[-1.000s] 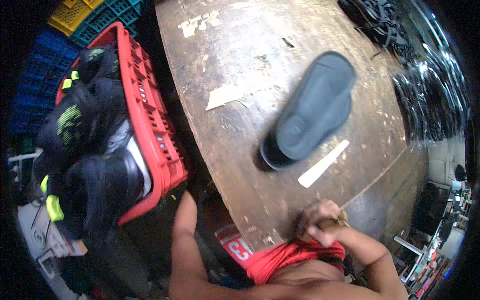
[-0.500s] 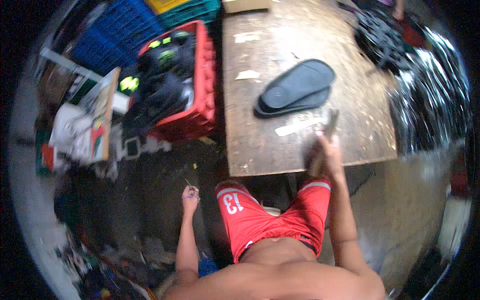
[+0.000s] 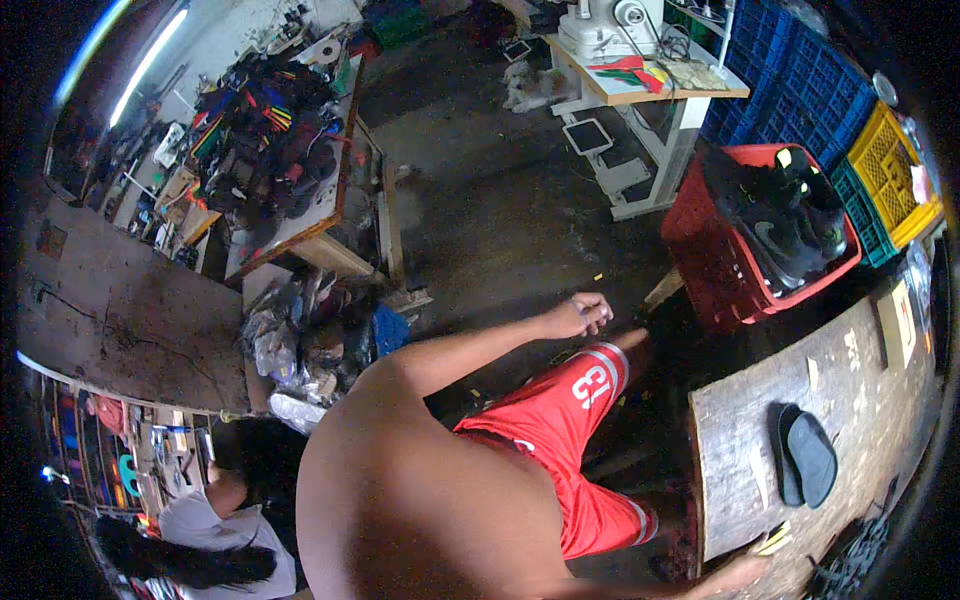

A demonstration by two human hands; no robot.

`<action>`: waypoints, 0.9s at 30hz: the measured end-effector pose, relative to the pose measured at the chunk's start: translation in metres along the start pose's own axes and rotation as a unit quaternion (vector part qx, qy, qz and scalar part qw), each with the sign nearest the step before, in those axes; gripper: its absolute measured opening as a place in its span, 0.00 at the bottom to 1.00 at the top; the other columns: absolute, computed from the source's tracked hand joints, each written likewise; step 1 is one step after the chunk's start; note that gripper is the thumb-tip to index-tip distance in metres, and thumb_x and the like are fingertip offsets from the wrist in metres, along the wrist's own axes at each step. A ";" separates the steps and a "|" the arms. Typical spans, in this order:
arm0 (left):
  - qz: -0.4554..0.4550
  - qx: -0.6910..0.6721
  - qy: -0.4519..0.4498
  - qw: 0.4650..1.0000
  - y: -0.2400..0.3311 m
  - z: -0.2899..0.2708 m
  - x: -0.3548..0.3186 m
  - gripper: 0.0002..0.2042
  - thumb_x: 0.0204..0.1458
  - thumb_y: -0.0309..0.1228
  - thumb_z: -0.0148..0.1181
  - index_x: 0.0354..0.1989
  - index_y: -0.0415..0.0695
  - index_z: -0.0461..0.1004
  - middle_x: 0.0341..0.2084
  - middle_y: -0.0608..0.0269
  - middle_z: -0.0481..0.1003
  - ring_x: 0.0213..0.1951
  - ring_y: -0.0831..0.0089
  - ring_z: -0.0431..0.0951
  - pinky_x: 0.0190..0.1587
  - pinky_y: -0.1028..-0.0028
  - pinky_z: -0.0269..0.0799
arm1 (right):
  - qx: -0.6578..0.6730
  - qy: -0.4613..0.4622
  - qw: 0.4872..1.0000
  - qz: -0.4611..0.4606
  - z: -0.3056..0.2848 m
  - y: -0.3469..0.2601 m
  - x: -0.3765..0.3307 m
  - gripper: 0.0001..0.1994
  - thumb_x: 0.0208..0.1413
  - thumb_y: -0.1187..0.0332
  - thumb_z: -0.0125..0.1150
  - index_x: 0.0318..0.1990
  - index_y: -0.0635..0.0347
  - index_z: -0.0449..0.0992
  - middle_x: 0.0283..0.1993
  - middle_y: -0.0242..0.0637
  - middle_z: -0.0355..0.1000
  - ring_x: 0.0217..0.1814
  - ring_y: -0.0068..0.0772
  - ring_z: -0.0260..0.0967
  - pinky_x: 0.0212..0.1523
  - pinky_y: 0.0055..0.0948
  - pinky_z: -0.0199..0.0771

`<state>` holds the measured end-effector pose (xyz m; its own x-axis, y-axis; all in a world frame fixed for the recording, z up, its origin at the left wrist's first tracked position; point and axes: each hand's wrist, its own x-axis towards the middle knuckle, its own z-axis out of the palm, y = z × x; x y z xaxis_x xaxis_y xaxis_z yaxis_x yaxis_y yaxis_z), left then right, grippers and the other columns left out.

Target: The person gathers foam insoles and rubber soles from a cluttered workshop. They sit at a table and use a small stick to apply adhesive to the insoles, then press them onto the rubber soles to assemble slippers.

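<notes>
My left hand hovers over the floor beside my knee, its fingers curled. Whatever it may hold is too small to make out. At the near edge of the wooden table, my right hand is closed around a narrow yellowish piece whose kind I cannot tell. A little beyond that hand lie two dark shoe soles, one partly over the other. Beside them on the tabletop is a thin white strip.
A red crate of black shoes stands past the table. Behind it are blue crates and a sewing machine on a stand. A cluttered workbench is at left. Another person sits at lower left.
My view has swung left, so the table and soles now appear at lower right. My left arm reaches across the view; my right hand stays near the table's edge, still holding something narrow.
</notes>
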<state>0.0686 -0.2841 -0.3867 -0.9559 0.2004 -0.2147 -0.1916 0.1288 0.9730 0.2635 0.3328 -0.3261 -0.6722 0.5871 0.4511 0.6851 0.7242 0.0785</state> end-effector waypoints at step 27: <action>-0.156 0.010 0.098 0.983 0.225 -0.242 -0.050 0.21 0.72 0.46 0.43 0.39 0.43 0.77 0.25 0.67 0.77 0.31 0.79 0.76 0.37 0.73 0.75 | 0.240 -0.506 0.796 -0.231 -0.188 -0.437 0.089 0.21 0.65 0.56 0.58 0.58 0.61 0.75 0.53 0.45 0.78 0.49 0.45 0.76 0.50 0.42 0.78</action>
<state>0.0200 -0.4998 -0.1365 -0.8761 -0.0433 -0.4802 -0.4800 0.1736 0.8599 -0.0426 0.0002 -0.1531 -0.8695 0.0328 -0.4929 0.2764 0.8593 -0.4303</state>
